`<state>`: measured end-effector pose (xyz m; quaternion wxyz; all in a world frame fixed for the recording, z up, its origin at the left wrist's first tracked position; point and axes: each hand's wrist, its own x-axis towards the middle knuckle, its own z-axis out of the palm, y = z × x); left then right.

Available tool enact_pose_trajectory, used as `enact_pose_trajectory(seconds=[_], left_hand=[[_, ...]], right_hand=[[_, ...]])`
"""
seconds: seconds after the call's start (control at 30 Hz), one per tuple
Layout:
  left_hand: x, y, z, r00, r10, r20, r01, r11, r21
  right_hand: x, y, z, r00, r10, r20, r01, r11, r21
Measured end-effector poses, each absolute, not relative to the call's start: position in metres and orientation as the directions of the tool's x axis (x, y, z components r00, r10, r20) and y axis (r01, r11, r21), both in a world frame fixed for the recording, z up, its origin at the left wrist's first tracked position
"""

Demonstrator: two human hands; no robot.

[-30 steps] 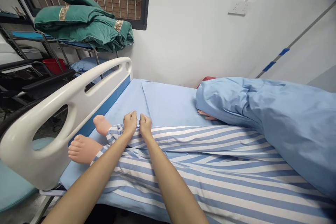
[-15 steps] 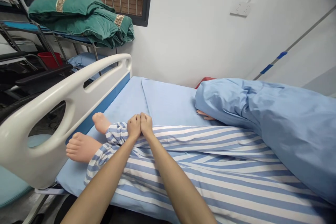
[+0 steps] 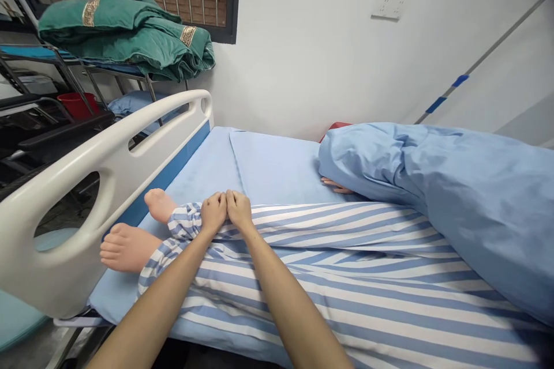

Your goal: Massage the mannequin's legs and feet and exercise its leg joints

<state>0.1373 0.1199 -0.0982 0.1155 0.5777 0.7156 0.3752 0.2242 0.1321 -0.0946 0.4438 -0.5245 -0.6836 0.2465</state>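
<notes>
Striped pyjama trousers are lying along the legs, a bare manikin foot showing past the cuff on the blue bed sheet. Both arms are reaching forward, the left hand and right hand meeting on the cloth, fingers pressed together; any pinching cannot be told.

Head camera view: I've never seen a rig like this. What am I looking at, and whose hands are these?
There is no machine here. This picture comes from a camera worn on a person's head, looking forward and down, so the left hand and right hand are that person's own. They lie side by side on the striped trouser leg of what looks like a manikin on a hospital bed, close to its bare feet. I cannot tell whether they grip the cloth. A blue quilt covers the figure's upper part, above a blue sheet.
</notes>
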Motion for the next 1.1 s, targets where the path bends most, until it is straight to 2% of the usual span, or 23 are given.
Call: enact_pose_trajectory(seconds=[0.13, 0.3, 0.43, 0.63, 0.73, 0.87, 0.93, 1.1], left_hand=[[0.149, 0.127, -0.090, -0.336, 0.917, 0.214, 0.642, 0.057, 0.765], [0.171, 0.141, -0.078, -0.444, 0.869, 0.217, 0.451, 0.007, 0.893], [0.179, 0.138, -0.083, -0.460, 0.858, 0.229, 0.437, -0.006, 0.900], [0.171, 0.129, -0.095, -0.344, 0.900, 0.268, 0.540, -0.044, 0.841], [0.167, 0.130, -0.096, -0.304, 0.912, 0.276, 0.583, -0.051, 0.811], [0.166, 0.129, -0.095, -0.244, 0.930, 0.275, 0.621, -0.068, 0.781], [0.166, 0.128, -0.095, -0.248, 0.931, 0.268, 0.623, -0.059, 0.780], [0.166, 0.129, -0.096, -0.282, 0.919, 0.274, 0.591, -0.059, 0.805]], right_hand=[[0.227, 0.136, -0.096, -0.010, 0.935, 0.355, 0.334, 0.338, -0.880], [0.234, 0.142, -0.091, 0.085, 0.955, 0.285, 0.112, 0.275, -0.955], [0.237, 0.143, -0.090, 0.103, 0.966, 0.239, 0.042, 0.236, -0.971], [0.234, 0.142, -0.090, 0.084, 0.965, 0.250, 0.126, 0.239, -0.963], [0.238, 0.142, -0.084, 0.049, 0.958, 0.283, 0.291, 0.258, -0.921], [0.248, 0.142, -0.074, -0.037, 0.921, 0.388, 0.484, 0.357, -0.799], [0.251, 0.142, -0.074, -0.057, 0.912, 0.406, 0.493, 0.380, -0.783], [0.249, 0.141, -0.090, -0.001, 0.920, 0.391, 0.429, 0.354, -0.831]])
